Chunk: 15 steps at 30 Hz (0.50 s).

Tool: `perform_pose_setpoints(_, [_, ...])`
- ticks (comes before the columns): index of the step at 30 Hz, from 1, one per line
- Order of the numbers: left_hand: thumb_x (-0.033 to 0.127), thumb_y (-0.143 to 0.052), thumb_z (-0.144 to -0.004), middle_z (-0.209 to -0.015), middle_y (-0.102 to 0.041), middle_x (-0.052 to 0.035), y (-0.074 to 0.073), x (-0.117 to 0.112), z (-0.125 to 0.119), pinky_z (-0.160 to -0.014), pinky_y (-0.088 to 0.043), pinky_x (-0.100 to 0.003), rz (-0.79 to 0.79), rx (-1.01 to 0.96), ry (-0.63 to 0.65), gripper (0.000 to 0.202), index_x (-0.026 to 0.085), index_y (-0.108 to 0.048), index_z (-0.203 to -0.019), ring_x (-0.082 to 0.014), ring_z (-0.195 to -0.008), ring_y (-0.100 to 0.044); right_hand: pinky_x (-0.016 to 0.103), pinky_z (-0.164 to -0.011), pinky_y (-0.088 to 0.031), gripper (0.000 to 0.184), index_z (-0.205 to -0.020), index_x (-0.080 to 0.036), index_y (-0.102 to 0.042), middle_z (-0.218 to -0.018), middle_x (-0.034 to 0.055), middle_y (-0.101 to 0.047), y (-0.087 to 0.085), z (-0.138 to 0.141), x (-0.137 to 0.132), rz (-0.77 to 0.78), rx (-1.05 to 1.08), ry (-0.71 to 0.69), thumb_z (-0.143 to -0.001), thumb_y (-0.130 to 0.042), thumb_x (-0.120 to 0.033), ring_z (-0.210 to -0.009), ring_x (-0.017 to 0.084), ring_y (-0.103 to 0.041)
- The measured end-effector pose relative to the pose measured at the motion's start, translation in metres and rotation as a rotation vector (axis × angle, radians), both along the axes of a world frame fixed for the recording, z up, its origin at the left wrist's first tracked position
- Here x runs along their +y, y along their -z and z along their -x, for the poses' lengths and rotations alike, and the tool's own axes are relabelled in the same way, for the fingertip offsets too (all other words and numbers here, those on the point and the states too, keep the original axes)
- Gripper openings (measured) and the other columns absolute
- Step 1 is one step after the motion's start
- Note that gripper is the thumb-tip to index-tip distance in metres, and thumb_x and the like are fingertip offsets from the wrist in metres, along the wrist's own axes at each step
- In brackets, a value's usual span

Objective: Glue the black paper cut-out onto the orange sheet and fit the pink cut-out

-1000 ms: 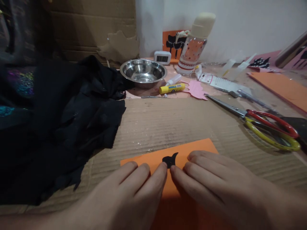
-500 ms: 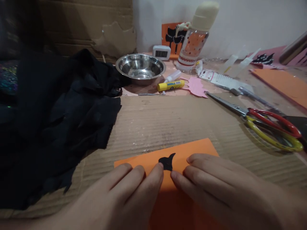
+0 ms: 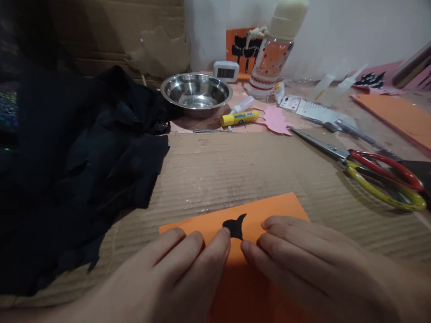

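Steadying the black cutout (image 3: 237,226) near the far edge of the orange sheet (image 3: 272,208), I keep my left hand (image 3: 182,269) and right hand (image 3: 313,260) loosely extended, clenching nothing I can see, index fingertips at its left side and lower tip. Uneven pressure could skew it or crease that tip. Compared with a second ago, those fingertips stand wider apart.

Pale wall (image 3: 353,38) ahead of me, greyish in dim light. Brown cardboard panel (image 3: 117,33) upright at back left, surface torn in one patch; deep shadow in upper left corner. Pinkish tabletop (image 3: 367,120) below the wall, ridged cardboard sheet (image 3: 229,168) lying nearer me.
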<state>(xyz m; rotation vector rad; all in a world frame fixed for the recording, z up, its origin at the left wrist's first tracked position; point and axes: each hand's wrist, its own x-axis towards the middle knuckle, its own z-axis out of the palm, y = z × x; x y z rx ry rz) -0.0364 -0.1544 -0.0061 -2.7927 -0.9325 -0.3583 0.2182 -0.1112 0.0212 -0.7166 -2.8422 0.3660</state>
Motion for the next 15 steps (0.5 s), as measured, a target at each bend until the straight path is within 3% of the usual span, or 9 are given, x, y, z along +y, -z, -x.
perform_pose_setpoints(4, [0.019,-0.039,-0.099,-0.131,-0.067,-0.0051,-0.0036,-0.0058,-0.0013,-0.084,-0.049,-0.033,0.065,0.009,-0.083,0.042,0.017,-0.062,-0.134,-0.0188,-0.090,-0.059,0.028,-0.053,-0.045,0.046,-0.082,-0.020,-0.065,-0.067,0.0024,-0.059,-0.0090,0.0057,0.0091,0.092,-0.069,-0.014,-0.104,-0.025,-0.011,-0.058,0.017,-0.052])
perform_pose_setpoints(9, [0.017,-0.038,-0.101,-0.126,-0.069,-0.0040,0.0010,-0.0053,0.0023,-0.088,-0.048,-0.030,0.050,-0.034,-0.048,0.040,0.013,-0.058,-0.135,-0.0174,-0.093,-0.059,0.032,-0.055,-0.044,0.049,-0.108,-0.010,-0.071,-0.072,0.0054,-0.066,-0.0017,0.0066,0.0077,-0.144,-0.013,-0.123,-0.103,-0.022,-0.008,-0.060,0.019,-0.055])
perform_pose_setpoints(15, [0.021,-0.034,-0.105,-0.111,-0.072,-0.0048,0.0049,-0.0027,0.0049,-0.085,-0.047,-0.029,0.062,-0.019,-0.006,0.040,0.008,-0.053,-0.138,-0.0169,-0.087,-0.059,0.036,-0.056,-0.043,0.043,-0.103,-0.010,-0.071,-0.073,0.0065,-0.070,0.0001,0.0086,0.0039,-0.303,-0.029,-0.150,-0.098,-0.029,-0.004,-0.059,0.020,-0.057])
